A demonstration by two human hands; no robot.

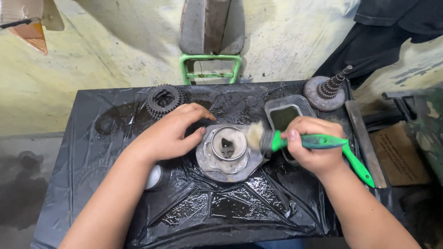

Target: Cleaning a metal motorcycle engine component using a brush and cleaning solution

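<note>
While my left grip (171,133) lies spread and flat against the left rim of the grey metal housing (227,154), holding nothing closed in it, my right grip (313,145) is wrapped tight round the green-handled brush (318,142), its bristles at the housing's right edge. The housing sits between both grips, mid tabletop (230,207). Beyond my right grip lies a small tray (284,110); beyond my left, a gear (164,99). Bare black sheeting lies nearer me.

Stained yellowish wall (115,41), grey floor (23,184)
</note>
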